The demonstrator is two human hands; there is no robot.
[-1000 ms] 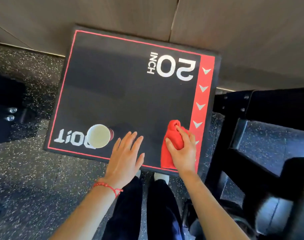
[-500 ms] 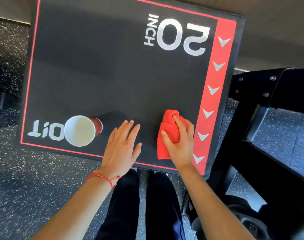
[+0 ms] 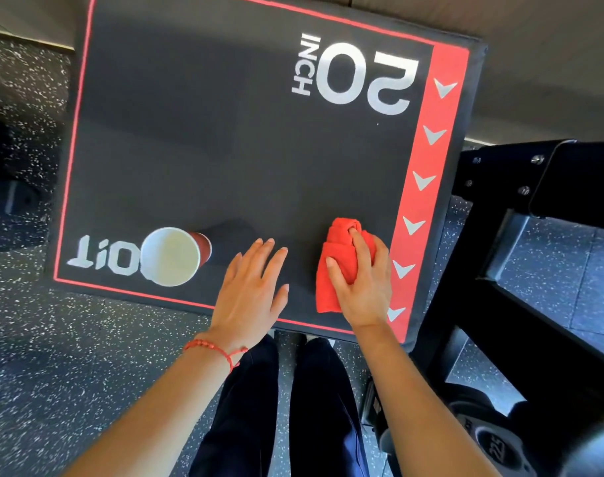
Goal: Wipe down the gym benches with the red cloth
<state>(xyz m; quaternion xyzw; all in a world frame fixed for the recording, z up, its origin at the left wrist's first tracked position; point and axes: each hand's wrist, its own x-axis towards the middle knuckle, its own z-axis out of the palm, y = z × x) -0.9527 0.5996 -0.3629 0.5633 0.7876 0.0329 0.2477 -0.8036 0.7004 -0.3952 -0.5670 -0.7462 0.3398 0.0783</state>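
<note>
A black padded box (image 3: pixel 225 149) with a red border, white arrows and "20 INCH" lettering fills the upper view. My right hand (image 3: pixel 362 284) presses a bunched red cloth (image 3: pixel 335 263) onto the box top near its front right corner. My left hand (image 3: pixel 249 287) lies flat on the box beside it, fingers spread, holding nothing. A red string bracelet sits on my left wrist.
A red paper cup (image 3: pixel 171 256) with a pale inside stands on the box to the left of my left hand. A black metal rack (image 3: pixel 520 270) and a weight plate (image 3: pixel 493 442) stand to the right. Speckled black rubber floor (image 3: pixel 70 356) surrounds the box; my legs are below.
The view has come closer to the box and tilted down. My right hand with the cloth has shifted slightly left and up from the front edge. My left hand stays flat.
</note>
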